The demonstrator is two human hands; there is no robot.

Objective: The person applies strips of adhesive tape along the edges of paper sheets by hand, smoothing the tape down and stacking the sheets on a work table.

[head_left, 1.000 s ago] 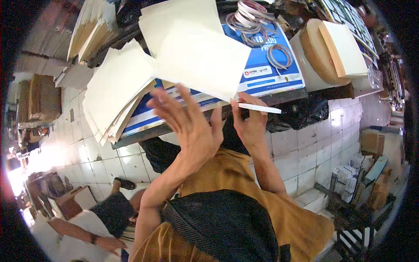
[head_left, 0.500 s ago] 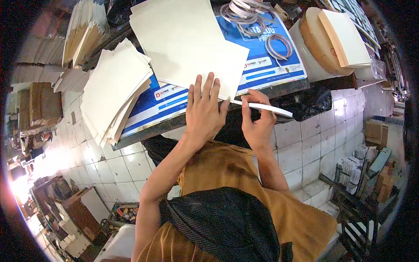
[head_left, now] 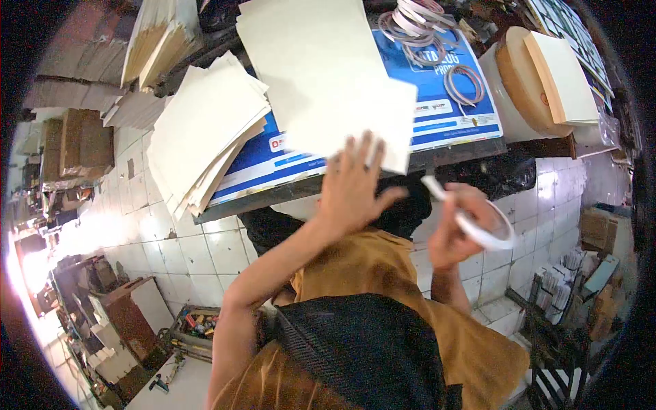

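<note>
My left hand (head_left: 352,184) lies open, fingers spread, on the lower corner of a large cream sheet (head_left: 314,75). To its right, off the table's front edge, my right hand (head_left: 461,225) is closed on a looped white strip (head_left: 502,236), with one short end sticking up past the fingertips. Beneath the sheet is a blue printed mat (head_left: 437,123). A fanned stack of cream sheets (head_left: 205,123) rests on the mat's left side. Several coiled strips (head_left: 417,27) lie at the mat's top right, and a single coil (head_left: 465,85) sits below them.
The dark table edge (head_left: 273,195) runs below the mat. Right of it stands a round wooden-topped stool or drum (head_left: 519,82) bearing a pale block (head_left: 560,78). More paper stacks (head_left: 160,41) are at upper left. A box of small items (head_left: 198,321) stands lower left.
My right hand has pulled away from the sheet's corner, down and right, with the strip. My left hand has come down onto the sheet and stays there. The view has shifted slightly.
</note>
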